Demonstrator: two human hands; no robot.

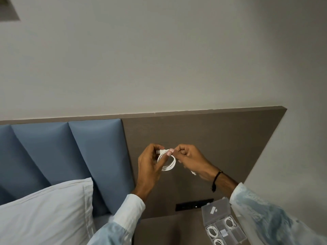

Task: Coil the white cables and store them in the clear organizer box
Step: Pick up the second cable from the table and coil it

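I hold a white cable wound into a small coil, raised in front of the brown headboard panel. My left hand grips the coil's left side, with a plug end showing by its fingers. My right hand pinches the top of the coil, where a small pinkish tie wraps the loops. Another white plug end hangs below my right palm. The clear organizer box lies open at the lower right on the bedside surface. Three coiled white cables sit in its compartments.
A blue padded headboard and a white pillow fill the left. A black socket strip sits on the brown panel just behind the box. The bedside top is brown.
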